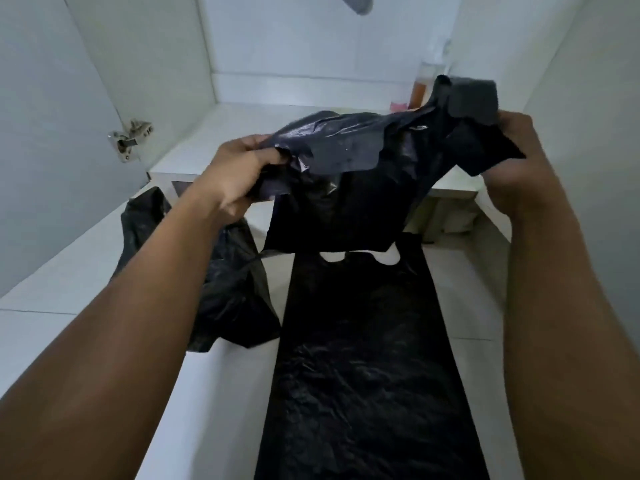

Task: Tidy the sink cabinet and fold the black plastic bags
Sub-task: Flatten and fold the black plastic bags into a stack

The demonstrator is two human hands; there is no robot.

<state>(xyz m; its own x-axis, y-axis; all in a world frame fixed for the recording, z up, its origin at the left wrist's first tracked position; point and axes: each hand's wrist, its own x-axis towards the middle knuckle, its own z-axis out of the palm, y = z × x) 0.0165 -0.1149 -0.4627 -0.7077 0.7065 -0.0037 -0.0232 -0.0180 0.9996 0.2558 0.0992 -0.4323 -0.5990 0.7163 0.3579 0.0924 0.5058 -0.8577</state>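
A: How far along?

B: Early, I'd judge. A crumpled bag [225,289] lies untouched on the tiles [62,278] at left. The left hand [239,174] grips one end of the held bag [346,174], lifted before the cabinet [242,133]. Nothing looks folded yet.

A: And direction?

B: The flat bag [363,358] lies below, lengthwise away from us, handles seemingly toward the cabinet. The right hand [512,161] pinches the held bag's other end, so it stretches left to right, rising rightward.
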